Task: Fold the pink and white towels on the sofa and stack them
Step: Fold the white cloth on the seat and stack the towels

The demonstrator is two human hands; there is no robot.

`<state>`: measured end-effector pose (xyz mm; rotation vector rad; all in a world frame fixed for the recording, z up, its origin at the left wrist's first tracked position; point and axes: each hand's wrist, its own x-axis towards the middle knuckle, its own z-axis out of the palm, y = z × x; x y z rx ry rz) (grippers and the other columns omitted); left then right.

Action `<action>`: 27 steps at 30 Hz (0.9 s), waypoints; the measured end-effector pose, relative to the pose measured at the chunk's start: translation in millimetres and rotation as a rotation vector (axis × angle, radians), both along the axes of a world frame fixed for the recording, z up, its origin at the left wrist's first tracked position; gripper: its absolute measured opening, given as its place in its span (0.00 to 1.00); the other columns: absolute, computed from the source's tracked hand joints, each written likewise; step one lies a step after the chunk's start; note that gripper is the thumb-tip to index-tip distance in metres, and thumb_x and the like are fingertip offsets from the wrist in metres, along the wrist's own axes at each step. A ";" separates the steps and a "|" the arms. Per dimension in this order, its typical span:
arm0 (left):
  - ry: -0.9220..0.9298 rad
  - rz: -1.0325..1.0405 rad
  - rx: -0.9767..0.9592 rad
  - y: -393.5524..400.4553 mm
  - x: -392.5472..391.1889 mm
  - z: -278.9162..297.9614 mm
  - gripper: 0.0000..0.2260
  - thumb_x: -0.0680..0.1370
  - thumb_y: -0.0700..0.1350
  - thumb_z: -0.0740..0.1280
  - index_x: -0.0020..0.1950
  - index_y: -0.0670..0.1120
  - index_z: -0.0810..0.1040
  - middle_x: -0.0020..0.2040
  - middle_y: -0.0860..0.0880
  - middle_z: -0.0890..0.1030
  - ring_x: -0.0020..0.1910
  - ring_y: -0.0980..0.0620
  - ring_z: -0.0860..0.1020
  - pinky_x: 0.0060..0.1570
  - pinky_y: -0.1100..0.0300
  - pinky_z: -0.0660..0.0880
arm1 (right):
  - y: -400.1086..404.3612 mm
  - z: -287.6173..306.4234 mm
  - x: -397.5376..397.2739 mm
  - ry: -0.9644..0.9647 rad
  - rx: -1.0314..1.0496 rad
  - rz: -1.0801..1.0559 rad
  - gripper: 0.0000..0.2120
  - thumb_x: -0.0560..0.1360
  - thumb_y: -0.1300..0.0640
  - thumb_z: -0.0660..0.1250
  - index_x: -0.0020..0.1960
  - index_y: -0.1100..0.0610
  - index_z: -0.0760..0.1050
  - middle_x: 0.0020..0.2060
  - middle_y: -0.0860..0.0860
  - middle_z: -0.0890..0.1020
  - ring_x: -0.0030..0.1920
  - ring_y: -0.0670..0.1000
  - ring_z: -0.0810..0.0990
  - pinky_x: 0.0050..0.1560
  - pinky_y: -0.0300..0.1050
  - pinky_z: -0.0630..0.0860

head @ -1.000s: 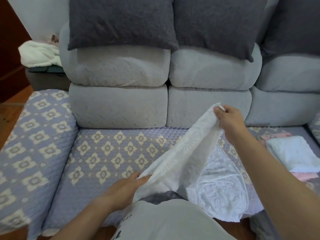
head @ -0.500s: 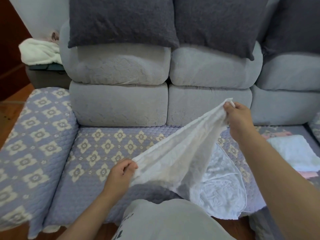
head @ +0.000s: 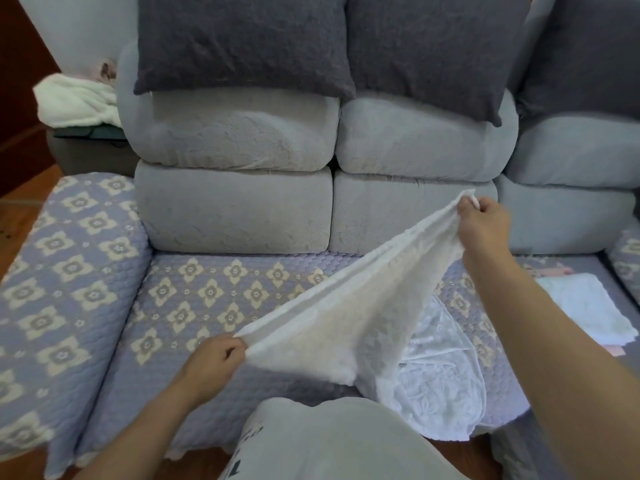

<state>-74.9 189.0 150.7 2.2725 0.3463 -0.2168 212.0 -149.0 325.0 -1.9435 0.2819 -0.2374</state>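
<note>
Whereas the earlier frames showed the left hand (head: pixel 211 367) low and close to the body with the cloth slack, it had since moved outward to the left, and the white towel (head: pixel 349 317) was drawn taut between both hands. The right hand (head: pixel 485 226) had shifted slightly right and stayed raised in front of the sofa (head: pixel 235 209) backrest.

Left-hand fingers (head: pixel 230 349) were curled and pinched one towel corner; right-hand fingers (head: pixel 476 202) pinched the opposite end, which was bunched. The towel's upper edge ran diagonally above the patterned seat cover (head: pixel 207 292), while its lower portion hung down and lay on the seat edge at the right.

Counts: two hands; one white towel in hand; one folded stack (head: pixel 588 311) on the seat at the far right, showing one white towel on top with pink cloth visible beneath, number of layers not discernible; three dark pillows (head: pixel 242 43) along the backrest; one white blanket (head: pixel 76 98) on a side surface behind the left armrest.
</note>
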 end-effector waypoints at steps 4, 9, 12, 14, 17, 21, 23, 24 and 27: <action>-0.181 -0.191 0.245 32.1 3.7 25.0 0.20 0.77 0.67 0.58 0.35 0.54 0.69 0.39 0.57 0.72 0.37 0.59 0.73 0.37 0.60 0.70 | -13.4 6.3 1.0 -0.030 -0.101 0.029 0.19 0.81 0.54 0.63 0.34 0.52 0.60 0.30 0.49 0.60 0.30 0.47 0.58 0.25 0.40 0.57; -0.255 0.165 -0.198 27.9 12.3 66.5 0.12 0.76 0.43 0.74 0.37 0.51 0.73 0.33 0.53 0.74 0.31 0.54 0.71 0.34 0.58 0.66 | -17.2 12.3 8.2 -0.069 -0.093 -0.021 0.12 0.81 0.53 0.63 0.46 0.62 0.76 0.34 0.52 0.67 0.32 0.46 0.63 0.33 0.42 0.63; -0.219 0.174 -0.271 32.2 11.8 72.2 0.12 0.75 0.46 0.75 0.36 0.49 0.73 0.28 0.54 0.71 0.28 0.56 0.67 0.31 0.60 0.61 | -13.3 14.3 11.0 -0.061 -0.074 -0.039 0.09 0.81 0.53 0.63 0.47 0.58 0.76 0.35 0.50 0.69 0.33 0.46 0.65 0.35 0.43 0.65; -0.235 0.197 -0.290 35.8 11.9 74.6 0.12 0.76 0.46 0.75 0.37 0.48 0.74 0.28 0.54 0.72 0.28 0.57 0.68 0.29 0.62 0.63 | -10.2 15.2 13.1 -0.066 -0.072 -0.049 0.09 0.81 0.52 0.63 0.45 0.54 0.74 0.34 0.49 0.68 0.33 0.46 0.63 0.35 0.44 0.64; -0.339 0.391 -0.421 32.2 17.1 80.7 0.13 0.77 0.38 0.72 0.36 0.48 0.73 0.30 0.53 0.74 0.29 0.57 0.70 0.28 0.64 0.67 | -5.8 16.3 16.2 -0.122 -0.079 -0.041 0.16 0.81 0.52 0.62 0.36 0.53 0.65 0.30 0.47 0.62 0.30 0.45 0.59 0.33 0.43 0.60; -0.417 0.751 -0.771 36.5 42.3 83.1 0.21 0.78 0.28 0.66 0.35 0.49 0.64 0.30 0.56 0.73 0.31 0.56 0.72 0.28 0.67 0.72 | 11.5 24.7 14.7 -0.115 -0.179 0.121 0.20 0.81 0.57 0.62 0.32 0.52 0.61 0.29 0.48 0.61 0.28 0.44 0.59 0.27 0.38 0.58; -0.403 0.767 -0.741 45.4 54.1 87.2 0.23 0.78 0.27 0.65 0.33 0.50 0.61 0.30 0.54 0.70 0.33 0.55 0.72 0.32 0.66 0.75 | 13.0 31.1 19.1 -0.138 -0.174 0.057 0.18 0.81 0.56 0.62 0.33 0.52 0.62 0.30 0.48 0.63 0.31 0.46 0.60 0.32 0.43 0.60; -0.413 0.753 -0.680 50.5 60.3 95.5 0.23 0.78 0.28 0.66 0.33 0.49 0.61 0.32 0.51 0.69 0.34 0.54 0.72 0.35 0.64 0.76 | 12.7 37.3 23.1 -0.166 -0.137 0.025 0.18 0.81 0.55 0.61 0.33 0.52 0.62 0.30 0.48 0.63 0.31 0.47 0.60 0.34 0.43 0.61; -0.502 0.647 -0.370 69.0 92.5 148.2 0.15 0.77 0.32 0.70 0.36 0.45 0.68 0.34 0.48 0.71 0.33 0.56 0.72 0.39 0.60 0.74 | 11.8 73.0 36.7 -0.184 -0.134 0.084 0.14 0.80 0.55 0.61 0.38 0.62 0.70 0.33 0.52 0.66 0.34 0.49 0.63 0.35 0.43 0.62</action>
